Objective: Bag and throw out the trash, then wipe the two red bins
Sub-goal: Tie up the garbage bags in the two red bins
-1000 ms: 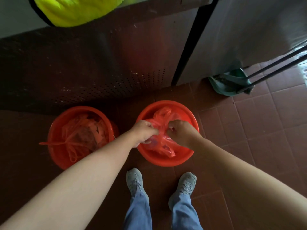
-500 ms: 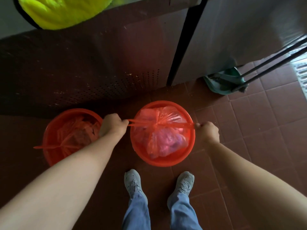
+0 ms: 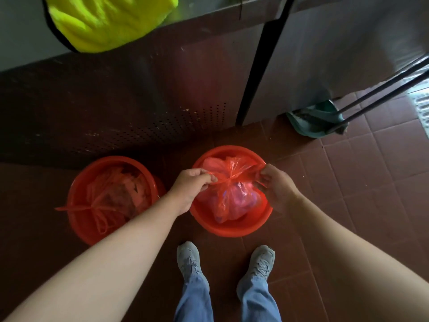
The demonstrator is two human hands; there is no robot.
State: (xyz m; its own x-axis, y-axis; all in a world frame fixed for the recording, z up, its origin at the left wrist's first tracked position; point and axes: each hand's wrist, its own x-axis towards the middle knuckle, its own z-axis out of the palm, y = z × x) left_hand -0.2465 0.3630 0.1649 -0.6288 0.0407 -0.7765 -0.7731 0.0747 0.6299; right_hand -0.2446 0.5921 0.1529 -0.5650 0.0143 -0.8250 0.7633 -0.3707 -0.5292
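Two red bins stand on the tiled floor in front of my feet. The right bin (image 3: 234,230) holds a red plastic trash bag (image 3: 234,198) with a knot at its top. My left hand (image 3: 191,185) pinches the bag's left handle end just left of the knot. My right hand (image 3: 276,185) pinches the right handle end over the bin's right rim. The left bin (image 3: 81,219) holds a second red bag (image 3: 116,196), tied, with its strands hanging over the rim.
A steel counter front (image 3: 139,94) rises right behind the bins. On top of it lies a bright yellow cloth (image 3: 104,22). A green dustpan (image 3: 318,122) with dark handles leans at the right. My grey shoes (image 3: 190,259) stand just before the right bin.
Half a second ago my hands were pulled wide apart with the handles stretched taut. They have come back in over the right bin, and the handles are slack near the knot.
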